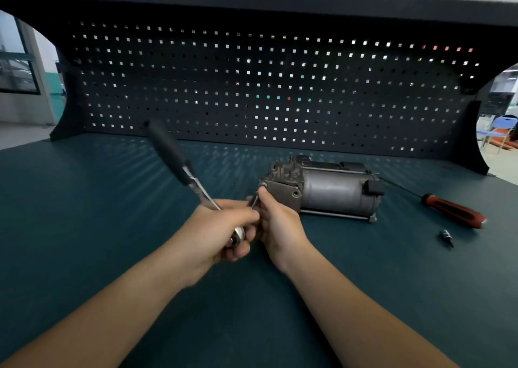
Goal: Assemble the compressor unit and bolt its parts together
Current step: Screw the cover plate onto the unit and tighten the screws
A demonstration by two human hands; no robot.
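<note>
Left hand (224, 227) is gripping ratchet (173, 157) at its head, right hand (277, 222) is pinching what looks like a bolt (254, 200) at compressor (328, 191) just beyond its fingertips on tabletop (112, 199), likely cross-threading if that long handle is tipping it off-axis.

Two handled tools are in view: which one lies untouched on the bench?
The red-and-black screwdriver, right of the compressor. The black-handled ratchet is gripped by the left hand.

Screwdriver (454, 210) and bit (447, 237) (both loose) lie right of compressor (322, 191).
</note>
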